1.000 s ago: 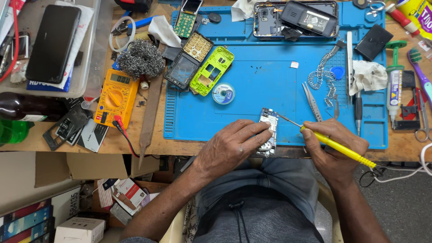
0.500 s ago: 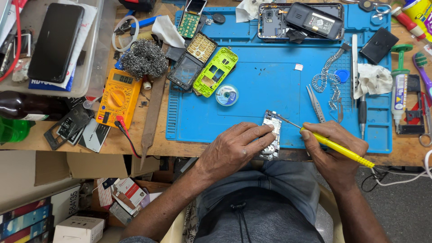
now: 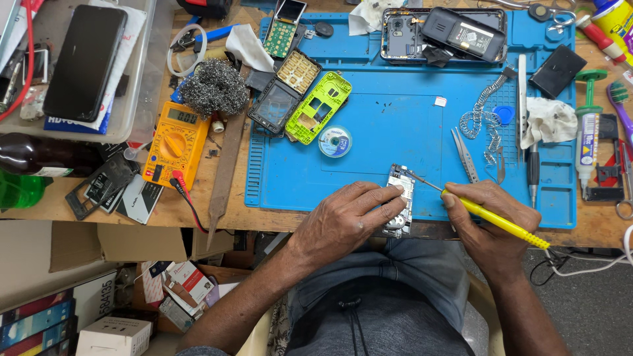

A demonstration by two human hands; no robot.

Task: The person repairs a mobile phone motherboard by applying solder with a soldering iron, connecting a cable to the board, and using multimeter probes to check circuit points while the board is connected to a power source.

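Note:
My left hand (image 3: 346, 217) presses a small phone circuit board (image 3: 400, 191) onto the front edge of the blue work mat (image 3: 395, 125). My right hand (image 3: 484, 221) grips a yellow-handled soldering iron (image 3: 498, 221). Its thin metal tip touches the upper right part of the board. Fingers of the left hand cover the board's left side.
On the mat lie a lime green phone frame (image 3: 318, 107), a round solder wick reel (image 3: 335, 142), tweezers (image 3: 465, 155), coiled solder wire (image 3: 481, 122) and opened phones (image 3: 448, 33). A yellow multimeter (image 3: 175, 142) and steel wool (image 3: 214, 86) sit left; glue tubes (image 3: 587, 148) right.
The view has shifted slightly; both hands stay on the board and iron, with the tip still at the board's upper right.

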